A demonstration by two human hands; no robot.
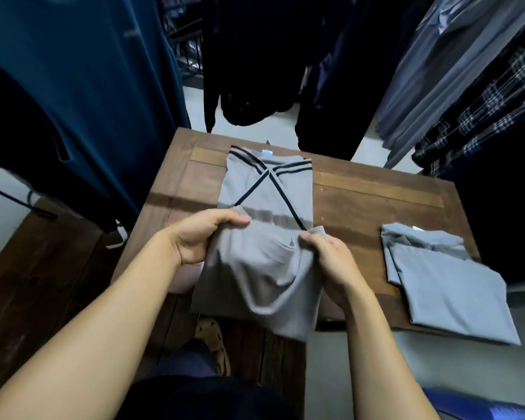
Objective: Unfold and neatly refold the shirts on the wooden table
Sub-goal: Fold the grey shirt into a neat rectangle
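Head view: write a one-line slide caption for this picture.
Left hand and right hand grip the near end of a grey striped shirt on the wooden table, a folded grey shirt beside it.

The grey shirt (pixel 264 192) is made of soft, smooth matt cloth, trimmed with black stripes; same stuff is used for the folded shirt (pixel 449 298). The table (pixel 361 207) is built of brown wood, grain shown, finish pretty dull. The plaid garment (pixel 503 110) is cut from matt cloth too
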